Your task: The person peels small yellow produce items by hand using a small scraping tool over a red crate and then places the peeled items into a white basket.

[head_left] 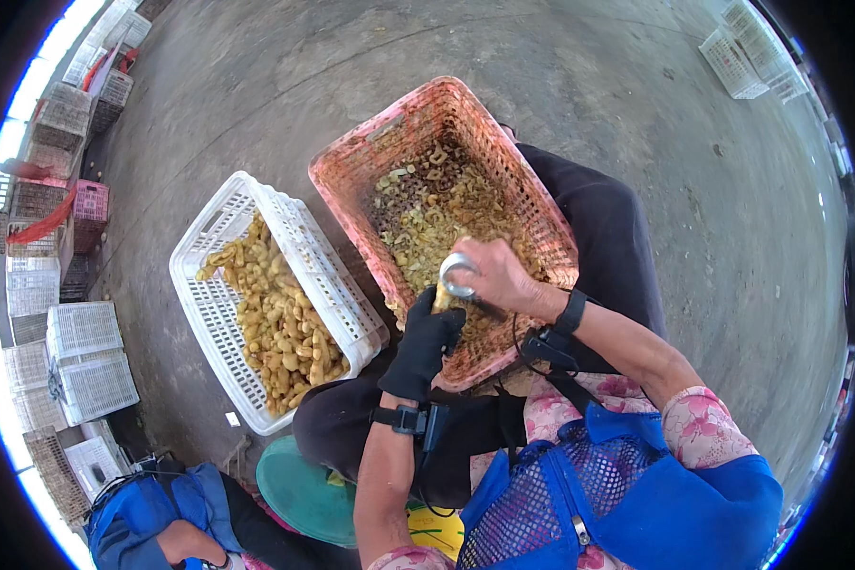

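Observation:
My left hand [420,350], in a black glove, grips a yellowish knobby piece [443,297], possibly ginger, over the near side of a stained pink crate [343,202]. Bare and blurred by motion, my right hand [500,276] is closed around a shiny metal tool with a curved band [457,272], held against or just above that piece. The tool's exact kind is unclear. Inside the pink crate lie yellow scraps [434,206] and darker brown bits. To the left, a white crate [306,244] holds a heap of yellow-brown knobby roots [285,328] that look like ginger.
A green round lid or tub [299,489] is by my left leg, beside something yellow [436,532]. Another person's arm [188,543] shows at the lower left. Stacked crates [90,361] line the left side; more white crates [746,59] stand far right on the concrete floor.

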### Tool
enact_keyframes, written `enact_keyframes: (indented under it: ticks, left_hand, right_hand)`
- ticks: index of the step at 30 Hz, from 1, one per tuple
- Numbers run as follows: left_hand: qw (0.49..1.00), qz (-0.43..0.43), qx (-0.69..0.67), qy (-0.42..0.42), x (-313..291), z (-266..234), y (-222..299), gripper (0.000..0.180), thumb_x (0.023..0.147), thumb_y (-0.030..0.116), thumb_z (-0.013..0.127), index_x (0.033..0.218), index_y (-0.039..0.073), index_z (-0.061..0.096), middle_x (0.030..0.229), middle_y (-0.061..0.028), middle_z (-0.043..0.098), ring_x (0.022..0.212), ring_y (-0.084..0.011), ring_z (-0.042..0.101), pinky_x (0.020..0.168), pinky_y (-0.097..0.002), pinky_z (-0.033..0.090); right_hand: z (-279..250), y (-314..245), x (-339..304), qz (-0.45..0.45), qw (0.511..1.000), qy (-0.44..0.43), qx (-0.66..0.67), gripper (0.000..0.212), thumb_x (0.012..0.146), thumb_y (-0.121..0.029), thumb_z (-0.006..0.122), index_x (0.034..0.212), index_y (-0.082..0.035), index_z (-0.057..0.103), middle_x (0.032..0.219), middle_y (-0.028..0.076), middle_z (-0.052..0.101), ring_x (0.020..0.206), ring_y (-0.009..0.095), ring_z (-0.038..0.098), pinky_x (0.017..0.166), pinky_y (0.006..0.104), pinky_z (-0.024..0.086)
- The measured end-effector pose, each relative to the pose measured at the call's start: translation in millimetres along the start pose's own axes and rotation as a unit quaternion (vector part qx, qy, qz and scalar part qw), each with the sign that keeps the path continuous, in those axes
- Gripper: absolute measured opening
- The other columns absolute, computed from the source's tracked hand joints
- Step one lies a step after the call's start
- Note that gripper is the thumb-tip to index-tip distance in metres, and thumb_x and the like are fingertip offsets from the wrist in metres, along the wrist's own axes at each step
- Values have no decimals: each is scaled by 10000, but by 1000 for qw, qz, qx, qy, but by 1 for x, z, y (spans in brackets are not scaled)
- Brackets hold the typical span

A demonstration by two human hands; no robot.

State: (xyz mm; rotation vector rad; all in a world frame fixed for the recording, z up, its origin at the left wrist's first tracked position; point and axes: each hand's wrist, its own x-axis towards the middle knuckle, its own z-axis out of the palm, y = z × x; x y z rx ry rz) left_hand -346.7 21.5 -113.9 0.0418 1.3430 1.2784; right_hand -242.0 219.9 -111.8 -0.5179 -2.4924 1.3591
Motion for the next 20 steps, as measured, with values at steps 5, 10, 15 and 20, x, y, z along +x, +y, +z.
enact_keyframes:
  ticks: [5,10,15,20]
  left_hand:
    - [1000,4,-3,26,-5,-15,-7,501,997,45,769,1489,29,676,815,-2,673,584,-91,572,524,-287,436]
    - [999,-9,25,22,-18,-23,-2,541,978,19,738,1514,0,671,796,-16,676,563,-104,584,509,-292,439]
    - [1000,-8,3,26,-25,-40,-1,497,997,29,762,1487,6,687,807,-10,679,564,-107,586,510,-289,438]
    - [998,53,21,-41,-17,-50,-14,423,1052,80,762,1469,59,692,889,4,710,638,-79,613,565,-260,463]
  right_hand:
    - [27,-6,1,-72,988,-7,-135,298,1042,-292,840,1190,-55,737,810,229,752,752,447,788,708,531,623]
    - [19,18,7,26,996,-9,-84,218,1027,-254,814,1129,-83,727,929,159,733,856,355,761,784,487,616]
    - [18,3,2,-48,998,-15,-25,108,1034,-231,798,1052,-145,736,1018,111,784,922,296,812,800,454,648]
    - [43,-30,-11,-103,982,-46,-148,224,1036,-266,828,1199,-139,740,873,119,775,754,334,803,700,500,648]
